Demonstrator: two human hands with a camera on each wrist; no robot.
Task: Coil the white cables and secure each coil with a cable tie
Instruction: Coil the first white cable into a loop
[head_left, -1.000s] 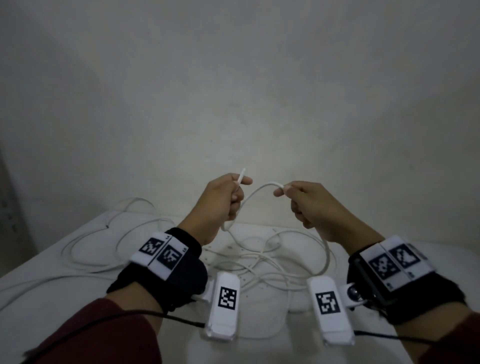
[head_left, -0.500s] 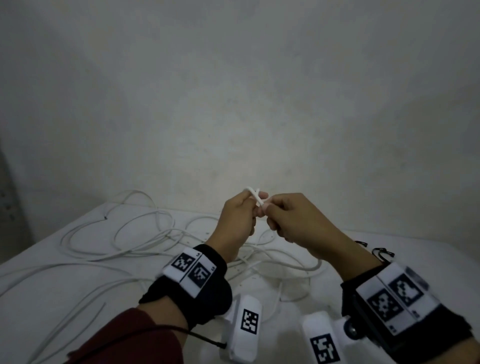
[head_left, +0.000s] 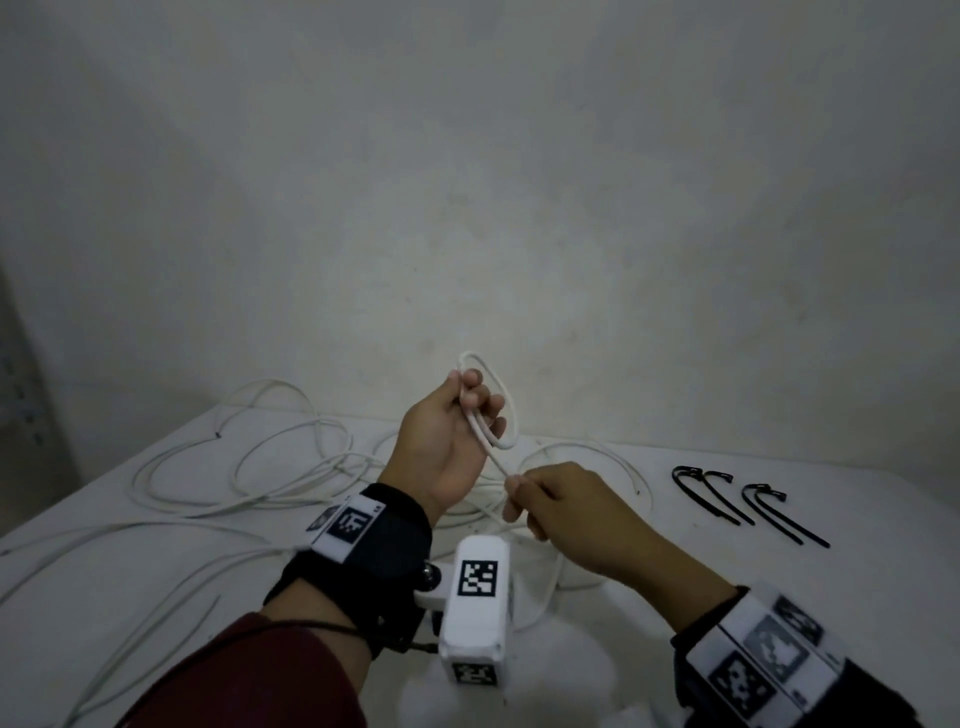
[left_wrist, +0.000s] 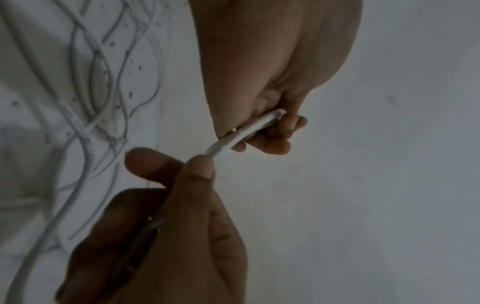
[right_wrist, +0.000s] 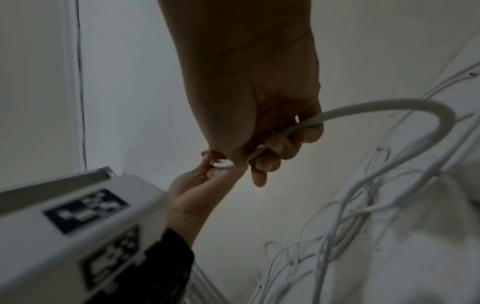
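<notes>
The left hand (head_left: 441, 447) keeps a curled grip on a small loop of white cable (head_left: 498, 400), raised above the surface (head_left: 779, 597). The right hand (head_left: 566, 512), just below it, pinches the same cable's trailing run between thumb and fingers. More white cables (head_left: 249, 467) sprawl loose across the white surface. Black cable ties (head_left: 748, 504) lie to the right. A plain pale wall (head_left: 519, 182) rises directly behind.

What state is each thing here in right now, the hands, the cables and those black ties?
Left hand: raised, fingers curled round a small loop of cable.
Right hand: pinches the same cable just below the loop.
Held cable: one small loop made, the rest trails down to the table.
Other cables: loose and tangled on the table.
Black ties: lying unused on the table, right side.
</notes>
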